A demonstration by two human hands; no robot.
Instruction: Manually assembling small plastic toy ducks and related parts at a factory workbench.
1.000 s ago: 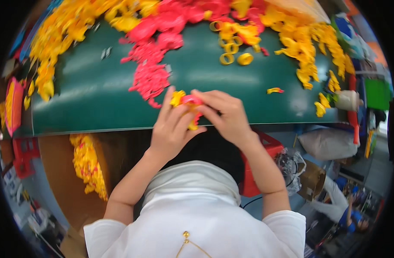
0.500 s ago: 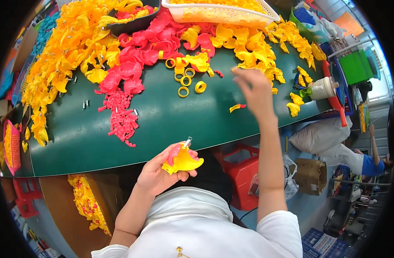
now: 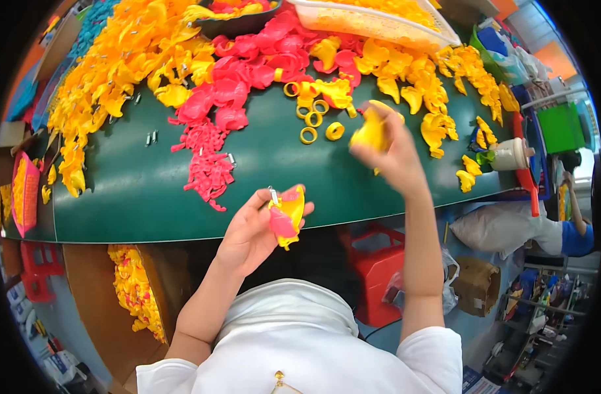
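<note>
At the table's near edge my left hand point(image 3: 244, 233) is closed on a small part-built plastic piece point(image 3: 286, 220), a yellow shell with a pink inner piece and a metal spring point(image 3: 273, 195) at its top. Farther right, over the green table, my right hand point(image 3: 400, 154) grips a curved yellow shell point(image 3: 372, 131), smeared by motion. Left of that hand lie several yellow rings point(image 3: 334, 131). A heap of small pink pieces point(image 3: 208, 167) lies beyond my left hand, below larger pink shells point(image 3: 231, 92).
Yellow shells point(image 3: 116, 59) pile up at the far left, more point(image 3: 438, 131) at the right. A white basket point(image 3: 379, 23) and a dark bowl point(image 3: 241, 25) stand at the back. A white jar point(image 3: 510, 155) is at the right edge, a red stool point(image 3: 379, 282) below, a cardboard box point(image 3: 93, 289) lower left.
My right hand has picked up a yellow shell and come slightly nearer. My left hand has risen a little and turned the part-built piece. The view has shifted, moving the table contents rightward.
</note>
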